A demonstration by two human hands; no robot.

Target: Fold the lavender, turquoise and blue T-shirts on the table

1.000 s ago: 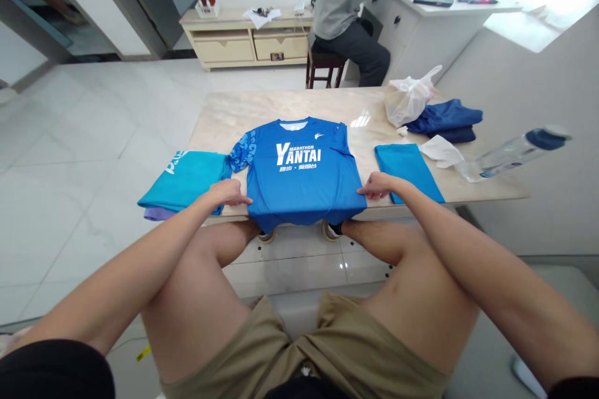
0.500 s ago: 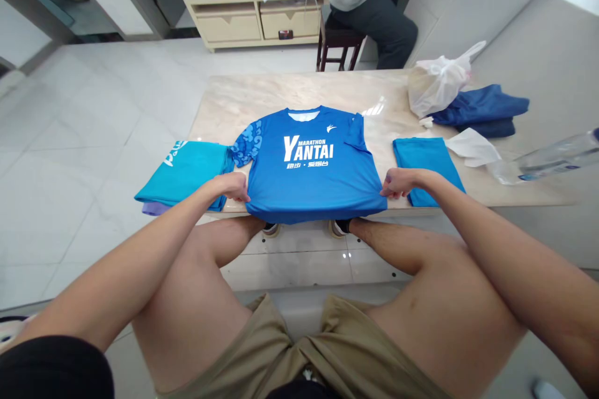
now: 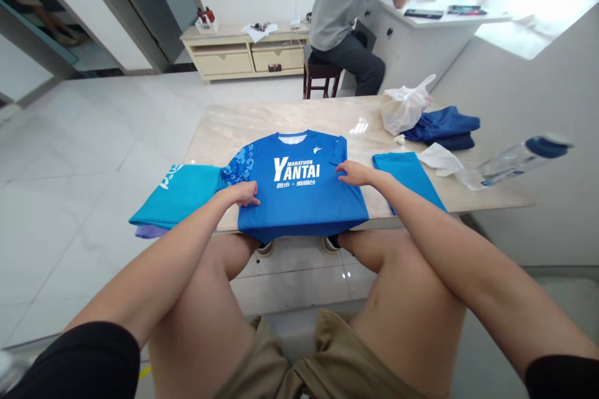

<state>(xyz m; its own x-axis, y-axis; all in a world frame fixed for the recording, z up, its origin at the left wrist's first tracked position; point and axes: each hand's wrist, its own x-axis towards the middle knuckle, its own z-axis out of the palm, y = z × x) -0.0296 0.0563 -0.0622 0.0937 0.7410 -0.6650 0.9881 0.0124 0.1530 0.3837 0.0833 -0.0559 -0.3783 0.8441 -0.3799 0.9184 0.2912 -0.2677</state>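
A blue T-shirt [image 3: 299, 202] with white "MARATHON YANTAI" lettering lies face up on the marble-look table, collar away from me. Its lower hem hangs over the front edge. My left hand [image 3: 246, 194] is over the shirt's left side below the patterned sleeve [image 3: 239, 164], fingers partly curled and apart. Over the right side is my right hand [image 3: 352, 173], fingers stretched toward the folded-in right sleeve [image 3: 339, 148]. Neither hand visibly grips cloth; whether the fingertips touch it I cannot tell.
Folded turquoise cloth [image 3: 180, 193] lies left, above a purple one [image 3: 150, 231]. Right are a folded blue-teal cloth [image 3: 406, 177], a tissue [image 3: 440, 159], a water bottle [image 3: 508, 162], dark blue cloth [image 3: 442, 126] and a plastic bag [image 3: 403, 109]. A person [image 3: 344, 6] sits on a stool beyond.
Both hands have let go of the shirt's lower side edges and moved up over it, the right one farther, near the sleeve. The camera view has tilted up and shifted right.
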